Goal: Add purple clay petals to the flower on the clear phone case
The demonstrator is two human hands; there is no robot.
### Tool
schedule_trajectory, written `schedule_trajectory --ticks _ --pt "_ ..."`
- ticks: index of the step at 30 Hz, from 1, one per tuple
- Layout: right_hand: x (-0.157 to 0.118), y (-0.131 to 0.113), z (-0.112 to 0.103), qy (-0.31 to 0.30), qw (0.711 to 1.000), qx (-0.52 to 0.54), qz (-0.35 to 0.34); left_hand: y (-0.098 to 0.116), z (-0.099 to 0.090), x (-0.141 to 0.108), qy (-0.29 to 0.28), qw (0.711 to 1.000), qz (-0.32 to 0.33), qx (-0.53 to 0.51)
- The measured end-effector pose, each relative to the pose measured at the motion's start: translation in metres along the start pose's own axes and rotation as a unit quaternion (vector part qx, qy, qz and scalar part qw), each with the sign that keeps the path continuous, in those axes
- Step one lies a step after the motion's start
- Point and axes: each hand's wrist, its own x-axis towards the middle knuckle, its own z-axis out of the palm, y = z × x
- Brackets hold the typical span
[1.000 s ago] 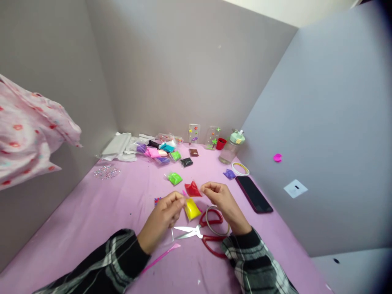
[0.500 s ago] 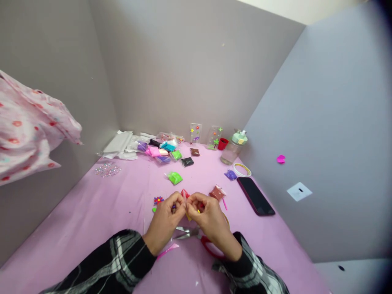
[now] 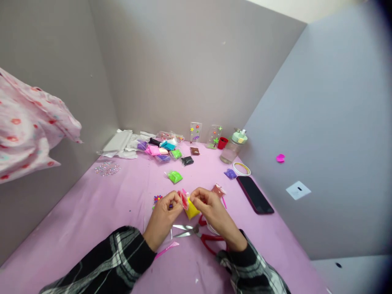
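My left hand (image 3: pixel 165 214) pinches a small clear packet with red material (image 3: pixel 183 199) at its fingertips. Just right of the packet, my right hand (image 3: pixel 211 208) has its fingers closed; whatever they hold, if anything, is too small to make out. Between and below the hands lies a yellow packet (image 3: pixel 192 210). Red-handled scissors (image 3: pixel 196 230) rest with blades apart under my hands. Left of my left hand is a blue and red flower (image 3: pixel 157 199), partly covered. A brown packet (image 3: pixel 218 190) sits behind my right hand.
Coloured packets (image 3: pixel 159 151) and white wrappings (image 3: pixel 119 143) lie at the back left. Two decorated clear cases (image 3: pixel 196 132), a red cup (image 3: pixel 222 143) and a bottle (image 3: pixel 231 151) stand at the back. A phone (image 3: pixel 255 195) and tape roll (image 3: pixel 241 168) are on the right.
My hands have moved apart, the right one shifting right. The red packet now shows at my left fingertips, and more of the yellow packet and scissors is visible.
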Motion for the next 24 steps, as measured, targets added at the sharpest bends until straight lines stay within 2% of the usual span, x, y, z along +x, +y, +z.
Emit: schedule_trajectory --ticks 3,6,9,13,15,19,24 --pt "-0.002 -0.003 -0.013 -0.006 0.998 0.069 -0.004 -0.004 0.001 0.001 0.0 1.0 -0.007 -0.008" --pt "-0.006 -0.009 -0.016 -0.022 0.99 0.136 -0.032 -0.005 0.004 0.001 -0.004 1.0 -0.01 -0.021" --pt "-0.009 -0.012 -0.008 -0.017 0.986 0.143 -0.082 -0.005 0.007 0.0 -0.011 0.999 -0.012 -0.039" --pt "-0.01 -0.008 0.011 0.039 0.98 0.166 -0.106 -0.005 0.01 -0.003 -0.027 0.996 -0.023 -0.076" --pt "-0.011 -0.005 0.016 0.069 0.98 0.145 -0.114 -0.006 0.011 -0.004 -0.036 0.994 -0.036 -0.098" --pt "-0.014 -0.004 0.019 0.115 0.975 -0.002 -0.189 -0.007 0.015 -0.01 -0.051 0.986 -0.064 -0.145" --pt "-0.016 -0.005 0.015 0.068 0.961 -0.062 -0.261 -0.008 0.017 -0.014 -0.054 0.972 -0.095 -0.207"
